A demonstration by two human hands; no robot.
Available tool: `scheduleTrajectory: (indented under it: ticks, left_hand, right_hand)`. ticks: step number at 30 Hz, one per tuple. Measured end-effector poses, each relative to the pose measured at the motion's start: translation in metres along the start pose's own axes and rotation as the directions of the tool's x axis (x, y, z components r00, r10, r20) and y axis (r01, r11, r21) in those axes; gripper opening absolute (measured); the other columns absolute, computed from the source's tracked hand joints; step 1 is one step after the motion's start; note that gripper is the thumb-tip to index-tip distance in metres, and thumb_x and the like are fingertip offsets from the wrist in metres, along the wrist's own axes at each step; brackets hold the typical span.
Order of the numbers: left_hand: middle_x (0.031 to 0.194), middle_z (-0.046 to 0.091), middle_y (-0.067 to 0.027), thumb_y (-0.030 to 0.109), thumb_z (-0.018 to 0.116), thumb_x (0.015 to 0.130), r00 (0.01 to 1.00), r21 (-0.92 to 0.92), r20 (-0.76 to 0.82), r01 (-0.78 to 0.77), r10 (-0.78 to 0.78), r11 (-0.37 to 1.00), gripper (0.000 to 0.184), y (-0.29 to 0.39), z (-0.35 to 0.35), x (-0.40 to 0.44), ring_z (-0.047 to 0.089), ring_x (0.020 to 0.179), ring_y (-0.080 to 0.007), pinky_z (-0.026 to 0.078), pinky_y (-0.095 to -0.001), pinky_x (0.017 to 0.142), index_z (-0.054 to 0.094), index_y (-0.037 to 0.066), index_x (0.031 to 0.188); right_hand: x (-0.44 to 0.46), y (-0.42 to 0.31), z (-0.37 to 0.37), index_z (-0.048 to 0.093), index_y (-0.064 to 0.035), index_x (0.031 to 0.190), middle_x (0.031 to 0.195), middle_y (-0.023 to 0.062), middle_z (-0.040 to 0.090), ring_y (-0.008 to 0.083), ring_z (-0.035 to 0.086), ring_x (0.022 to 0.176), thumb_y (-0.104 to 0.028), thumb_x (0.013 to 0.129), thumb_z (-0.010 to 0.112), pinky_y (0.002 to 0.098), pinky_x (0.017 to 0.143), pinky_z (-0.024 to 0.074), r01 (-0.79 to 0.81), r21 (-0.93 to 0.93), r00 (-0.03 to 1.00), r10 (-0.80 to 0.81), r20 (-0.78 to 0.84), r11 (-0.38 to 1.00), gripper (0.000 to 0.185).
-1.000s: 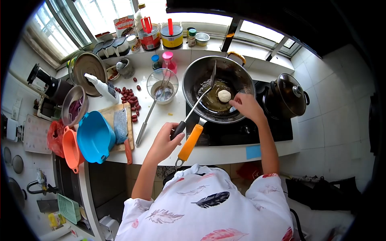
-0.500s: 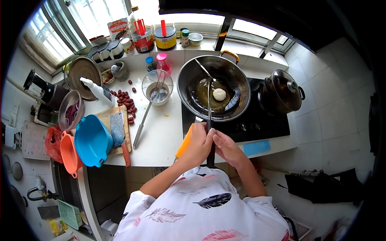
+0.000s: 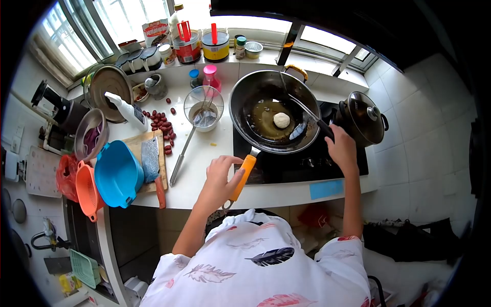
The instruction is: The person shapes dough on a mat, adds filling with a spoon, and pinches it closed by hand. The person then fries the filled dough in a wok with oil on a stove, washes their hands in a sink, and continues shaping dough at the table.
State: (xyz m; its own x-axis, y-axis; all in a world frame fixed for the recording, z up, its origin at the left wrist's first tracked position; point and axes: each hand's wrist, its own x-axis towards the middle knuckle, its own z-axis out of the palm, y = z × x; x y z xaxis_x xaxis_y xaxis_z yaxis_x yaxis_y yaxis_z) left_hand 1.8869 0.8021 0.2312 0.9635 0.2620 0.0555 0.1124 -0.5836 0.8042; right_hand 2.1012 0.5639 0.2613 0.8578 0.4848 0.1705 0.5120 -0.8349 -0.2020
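White tiles [image 3: 424, 153] line the room. The right hand [image 3: 341, 146] is wrapped around the black end of the stiff spatula [image 3: 307, 109], a good place to hold. The left hand [image 3: 217, 180] curls by the orange handle [image 3: 245, 174]; whether it grips, I cannot tell. The pale ball [image 3: 281, 120] sits in the pan [image 3: 244, 125], likely soft and slippery.

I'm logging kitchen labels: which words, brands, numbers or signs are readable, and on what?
None reads clearly.
Red-and-white printed packet: characters too blurred.
Red-labelled tub: too small.
Yellow-labelled tub: too small.
White plastic bottle with dark label: too blurred.
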Motion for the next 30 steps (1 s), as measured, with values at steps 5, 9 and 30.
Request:
scheduleTrajectory:
  ticks: [5,9,30]
  left_hand:
    - [0.09,0.062,-0.0076,0.011,0.058,0.084,0.989,-0.3,-0.014,0.138,-0.149,0.944,0.015,-0.024,0.005,-0.007,0.057,0.084,-0.0152,0.044,-0.0255,0.077,0.059,-0.001,0.093]
    - [0.078,0.064,-0.0064,0.009,0.062,0.082,0.974,-0.323,-0.047,0.193,-0.22,0.926,0.013,-0.02,0.0,-0.011,0.06,0.072,-0.0105,0.048,-0.0217,0.068,0.063,-0.002,0.089]
    - [0.081,0.064,-0.006,0.006,0.062,0.081,0.986,-0.414,-0.055,0.121,-0.158,0.902,0.012,-0.018,0.012,-0.019,0.059,0.072,-0.009,0.047,-0.0204,0.066,0.064,-0.001,0.091]
  right_hand:
    - [0.041,0.006,-0.018,0.059,-0.0071,0.106,0.086,0.0105,0.056,0.0256,0.058,0.08,0.001,0.072,0.057,0.0348,0.068,0.0473,0.272,-0.493,0.951,-0.309,0.006,0.827,0.034]
    - [0.056,0.011,-0.018,0.06,-0.0098,0.105,0.084,0.0076,0.057,0.0219,0.057,0.08,-0.004,0.074,0.054,0.0326,0.069,0.0459,0.341,-0.651,0.909,-0.415,0.044,0.678,0.032]
    - [0.066,0.005,0.002,0.062,-0.018,0.105,0.075,0.0024,0.055,0.0188,0.056,0.077,-0.005,0.071,0.055,0.0303,0.069,0.0469,0.559,-0.483,0.809,-0.57,0.14,0.674,0.037]
